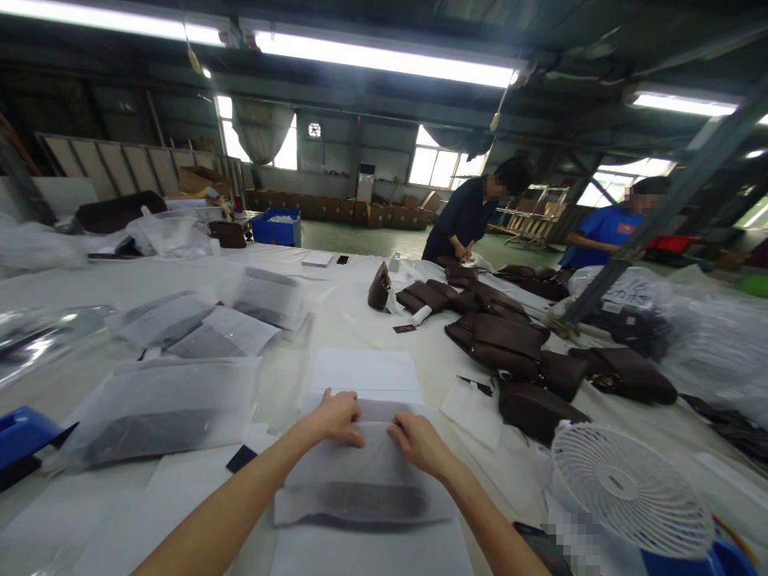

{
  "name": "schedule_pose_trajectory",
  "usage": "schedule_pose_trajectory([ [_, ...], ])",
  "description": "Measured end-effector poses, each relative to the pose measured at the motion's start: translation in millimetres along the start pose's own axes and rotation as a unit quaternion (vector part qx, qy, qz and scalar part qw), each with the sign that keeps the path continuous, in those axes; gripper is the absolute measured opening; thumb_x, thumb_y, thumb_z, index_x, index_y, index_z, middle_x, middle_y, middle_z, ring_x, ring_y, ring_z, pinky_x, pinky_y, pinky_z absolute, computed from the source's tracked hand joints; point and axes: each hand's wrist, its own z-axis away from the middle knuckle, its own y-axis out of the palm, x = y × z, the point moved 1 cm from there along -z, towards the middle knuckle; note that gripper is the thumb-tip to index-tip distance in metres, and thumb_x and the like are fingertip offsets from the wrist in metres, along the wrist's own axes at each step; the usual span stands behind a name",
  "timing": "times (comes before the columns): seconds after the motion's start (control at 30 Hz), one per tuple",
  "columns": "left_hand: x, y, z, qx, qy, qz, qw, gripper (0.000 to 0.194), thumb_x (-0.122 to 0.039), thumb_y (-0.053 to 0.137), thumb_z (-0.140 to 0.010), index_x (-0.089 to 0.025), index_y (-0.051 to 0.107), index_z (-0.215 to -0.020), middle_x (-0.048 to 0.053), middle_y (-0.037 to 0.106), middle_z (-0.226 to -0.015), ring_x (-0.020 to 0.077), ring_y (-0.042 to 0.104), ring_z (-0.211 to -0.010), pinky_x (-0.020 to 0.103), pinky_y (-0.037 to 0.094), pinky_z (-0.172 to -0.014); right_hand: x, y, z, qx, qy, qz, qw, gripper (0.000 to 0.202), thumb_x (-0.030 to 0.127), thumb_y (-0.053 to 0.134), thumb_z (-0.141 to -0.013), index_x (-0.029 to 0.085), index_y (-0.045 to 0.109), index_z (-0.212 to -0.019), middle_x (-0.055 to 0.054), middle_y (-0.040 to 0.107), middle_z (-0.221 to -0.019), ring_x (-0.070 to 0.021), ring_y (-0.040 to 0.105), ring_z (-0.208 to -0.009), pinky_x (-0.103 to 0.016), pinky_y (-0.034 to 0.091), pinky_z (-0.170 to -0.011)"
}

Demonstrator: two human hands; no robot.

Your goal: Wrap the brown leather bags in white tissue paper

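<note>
In front of me a frosted, translucent bag point(354, 468) lies flat on white sheets, with a dark shape showing through its lower part. My left hand point(336, 418) rests at the bag's upper left edge, its thumb and fingers apart. Near the upper right edge, my right hand point(417, 440) has its fingers curled in, pinching the bag's edge. Beyond the hands lies a white sheet point(366, 368). To the left is another filled frosted bag point(162, 400), and a small black card point(241, 458) sits between it and my left forearm.
More filled bags point(225, 332) lie farther left. Dark brown leather bags point(504, 344) are heaped at the right, behind a white fan point(624, 480). A slanted metal post point(624, 264) rises there. Two co-workers point(459, 216) stand at the far side. A blue crate point(276, 230) is beyond the table.
</note>
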Motion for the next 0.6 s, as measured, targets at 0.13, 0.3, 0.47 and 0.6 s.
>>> schedule_pose_trajectory([
  [0.13,7.5,0.5,-6.8,0.043,-0.008,0.005,0.999,0.035,-0.046,0.076,-0.058,-0.020,0.056,-0.071,0.003,0.064,-0.098,0.0254,0.058,-0.096,0.057,0.034,-0.100,-3.6,0.9,-1.5,-0.004,0.002,-0.030,1.000,0.011,0.023,0.050,-0.086,0.018,0.058,-0.081,-0.002,0.067,-0.077,-0.0139,0.057,-0.069,-0.023,0.032,-0.060],
  [0.3,14.9,-4.0,-12.3,0.063,-0.017,0.005,0.998,0.026,-0.042,0.068,-0.068,-0.021,0.055,-0.078,-0.001,0.066,-0.087,0.0220,0.059,-0.088,0.056,0.036,-0.097,-11.9,0.9,-5.4,-0.022,0.020,-0.045,0.999,0.012,0.026,0.053,-0.085,0.018,0.058,-0.078,-0.001,0.068,-0.077,-0.0139,0.059,-0.071,-0.022,0.035,-0.060],
  [0.47,14.6,-4.0,-11.5,0.052,-0.018,0.001,0.999,0.020,-0.039,0.061,-0.077,-0.020,0.055,-0.075,0.001,0.065,-0.097,0.0222,0.058,-0.094,0.060,0.034,-0.097,-19.3,2.5,-2.9,-0.052,0.058,-0.019,0.997,0.014,0.023,0.051,-0.087,0.019,0.060,-0.077,-0.002,0.069,-0.078,-0.0162,0.061,-0.075,-0.025,0.038,-0.066],
  [0.6,14.0,-1.1,-11.3,0.033,-0.026,-0.008,0.999,0.021,-0.038,0.059,-0.077,-0.020,0.053,-0.070,-0.002,0.065,-0.098,0.0226,0.058,-0.095,0.068,0.025,-0.100,-15.4,1.1,3.7,-0.116,0.104,0.044,0.987,0.019,0.008,0.045,-0.085,0.016,0.062,-0.087,-0.011,0.067,-0.094,-0.0228,0.060,-0.095,-0.042,0.033,-0.095],
])
